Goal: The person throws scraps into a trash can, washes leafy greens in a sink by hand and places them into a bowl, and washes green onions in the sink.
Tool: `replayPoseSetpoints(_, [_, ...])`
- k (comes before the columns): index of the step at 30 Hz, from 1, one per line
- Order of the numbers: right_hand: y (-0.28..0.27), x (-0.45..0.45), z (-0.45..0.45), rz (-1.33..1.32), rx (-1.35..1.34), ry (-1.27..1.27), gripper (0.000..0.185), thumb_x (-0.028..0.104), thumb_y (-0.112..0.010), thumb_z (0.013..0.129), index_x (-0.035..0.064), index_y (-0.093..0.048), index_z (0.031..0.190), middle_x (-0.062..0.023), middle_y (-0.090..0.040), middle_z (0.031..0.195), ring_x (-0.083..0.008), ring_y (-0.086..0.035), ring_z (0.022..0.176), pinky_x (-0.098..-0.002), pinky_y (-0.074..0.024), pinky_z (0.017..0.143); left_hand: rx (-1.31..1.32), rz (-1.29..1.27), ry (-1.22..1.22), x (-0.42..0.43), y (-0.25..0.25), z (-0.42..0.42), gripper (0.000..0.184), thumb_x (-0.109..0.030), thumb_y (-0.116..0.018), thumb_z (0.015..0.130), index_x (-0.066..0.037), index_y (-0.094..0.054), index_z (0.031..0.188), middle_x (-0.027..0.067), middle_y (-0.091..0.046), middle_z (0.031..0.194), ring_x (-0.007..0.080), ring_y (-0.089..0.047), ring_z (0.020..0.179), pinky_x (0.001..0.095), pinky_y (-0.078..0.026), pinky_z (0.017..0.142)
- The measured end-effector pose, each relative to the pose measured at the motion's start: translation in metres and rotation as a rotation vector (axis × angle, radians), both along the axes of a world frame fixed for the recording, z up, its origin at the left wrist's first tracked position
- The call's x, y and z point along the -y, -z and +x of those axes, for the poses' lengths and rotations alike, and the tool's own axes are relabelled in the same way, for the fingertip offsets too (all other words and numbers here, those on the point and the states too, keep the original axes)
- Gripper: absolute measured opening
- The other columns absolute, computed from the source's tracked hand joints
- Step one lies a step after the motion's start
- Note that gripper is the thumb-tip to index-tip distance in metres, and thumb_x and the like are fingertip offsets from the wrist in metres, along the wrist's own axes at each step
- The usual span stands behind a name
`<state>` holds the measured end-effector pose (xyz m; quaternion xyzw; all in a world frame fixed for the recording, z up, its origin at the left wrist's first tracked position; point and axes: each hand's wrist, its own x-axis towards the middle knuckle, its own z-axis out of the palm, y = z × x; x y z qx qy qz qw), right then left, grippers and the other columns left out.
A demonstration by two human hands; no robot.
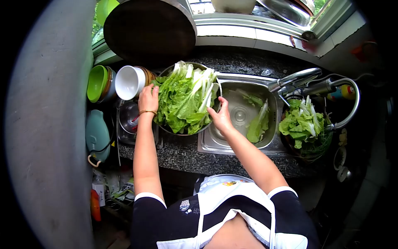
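Apron (215, 191): white, nearest cam.
Lettuce (182, 99): in basin (220, 89), L of sink (238, 128); long axis diag., stems up-R.
L hand (148, 98): at L side, grip unclear.
R hand (221, 116): at R rim, ditto.

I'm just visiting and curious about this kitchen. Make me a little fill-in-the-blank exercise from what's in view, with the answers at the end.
1. A bracelet circles the person's ____ wrist.
2. The bowl nearest the left hand is coloured ____.
3. The hand nearer the sink is the person's ____ one.
4. From the person's side, the sink lies to the ____ of the big leafy pile.

Missing words: left; white; right; right.
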<state>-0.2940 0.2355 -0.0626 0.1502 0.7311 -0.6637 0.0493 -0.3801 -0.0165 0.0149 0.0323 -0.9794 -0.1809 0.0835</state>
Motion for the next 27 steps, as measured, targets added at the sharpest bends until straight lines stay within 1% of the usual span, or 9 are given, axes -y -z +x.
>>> replayPoseSetpoints(3, [0.014,-0.001,-0.003,0.354,-0.165,-0.046,0.065,0.003,-0.052,0.072,0.0124,-0.024,0.130,-0.0250,-0.045,0.117,-0.0386,-0.047,0.107,-0.0412,-0.0379,0.090,-0.103,0.138,-0.014,0.006,0.006,0.005,0.032,-0.027,-0.052,0.086,-0.001,-0.060,0.102,0.0172,-0.060,0.102,0.0316,-0.056,0.097,0.0364,-0.042,0.084])
replayPoseSetpoints(6, [0.024,0.000,-0.002,0.238,-0.091,-0.056,0.063,-0.005,-0.044,0.068,0.0121,-0.029,0.128,-0.0240,-0.040,0.123,-0.0392,-0.044,0.110,-0.0414,-0.0382,0.090,-0.183,0.178,-0.064,0.014,0.010,0.012,0.025,-0.022,-0.052,0.085,-0.002,-0.061,0.098,0.0167,-0.060,0.101,0.0315,-0.056,0.095,0.0365,-0.043,0.083])
replayPoseSetpoints(11, [0.029,-0.048,0.013,0.284,-0.296,-0.008,0.058,-0.001,-0.040,0.070,0.0185,-0.033,0.124,-0.0229,-0.058,0.090,-0.0417,-0.056,0.077,-0.0430,-0.0449,0.071,-0.158,0.319,-0.237,0.035,0.034,0.028,0.022,-0.017,-0.052,0.084,-0.002,-0.062,0.097,0.0167,-0.063,0.091,0.0314,-0.059,0.086,0.0350,-0.046,0.078])
replayPoseSetpoints(13, [0.025,-0.063,0.015,0.293,-0.186,-0.051,0.052,0.004,-0.045,0.075,0.0180,-0.036,0.124,-0.0219,-0.058,0.093,-0.0391,-0.056,0.077,-0.0418,-0.0443,0.073,0.067,0.499,-0.202,0.068,0.086,0.026,0.022,-0.016,-0.055,0.084,0.000,-0.062,0.098,0.0052,-0.063,0.081,0.0140,-0.058,0.074,0.0277,-0.046,0.069])
replayPoseSetpoints(15, [0.036,-0.071,0.015,0.324,-0.227,-0.092,0.044,0.016,-0.051,0.081,0.0176,-0.039,0.123,-0.0205,-0.057,0.099,-0.0362,-0.054,0.085,-0.0414,-0.0421,0.079,0.486,0.831,-0.150,0.073,0.101,0.033,0.028,-0.021,-0.058,0.084,0.001,-0.059,0.102,0.0076,-0.064,0.093,0.0156,-0.058,0.083,0.0295,-0.046,0.075])
replayPoseSetpoints(17, [0.007,-0.064,0.018,0.370,-0.111,-0.110,0.048,0.030,-0.053,0.084,0.0078,-0.039,0.124,-0.0217,-0.043,0.124,-0.0365,-0.036,0.114,-0.0444,-0.0294,0.096,0.762,0.885,-0.125,0.061,0.086,0.039,0.031,-0.020,-0.059,0.083,0.001,-0.057,0.105,0.0053,-0.061,0.095,0.0137,-0.057,0.083,0.0284,-0.046,0.075])
replayPoseSetpoints(20, [-0.014,-0.045,0.019,0.533,-0.171,-0.055,0.058,0.034,-0.056,0.083,0.0028,-0.035,0.126,-0.0226,-0.017,0.140,-0.0385,-0.015,0.128,-0.0494,-0.0198,0.102,0.781,0.899,-0.121,0.050,0.079,0.036,0.031,-0.014,-0.059,0.082,0.001,-0.055,0.109,0.0058,-0.062,0.096,0.0142,-0.058,0.084,0.0283,-0.047,0.075])
replayPoseSetpoints(22, [-0.017,-0.034,0.018,0.325,-0.210,-0.063,0.064,0.038,-0.056,0.083,0.0026,-0.030,0.130,-0.0253,-0.019,0.139,-0.0383,-0.016,0.129,-0.0463,-0.0167,0.104,0.753,0.917,-0.126,0.045,0.081,0.037,0.030,-0.012,-0.058,0.082,0.000,-0.054,0.109,0.0053,-0.062,0.095,0.0141,-0.059,0.085,0.0279,-0.047,0.076])
replayPoseSetpoints(27, [0.014,-0.007,-0.002,0.086,0.018,-0.003,0.092,0.050,-0.063,0.074,0.0039,-0.014,0.137,-0.0238,-0.016,0.140,-0.0355,-0.015,0.131,-0.0429,-0.0140,0.105,1.012,1.676,-0.286,0.061,0.114,0.047,0.038,-0.021,-0.053,0.080,0.001,-0.051,0.112,0.0131,-0.062,0.099,0.0236,-0.061,0.087,0.0364,-0.049,0.080])
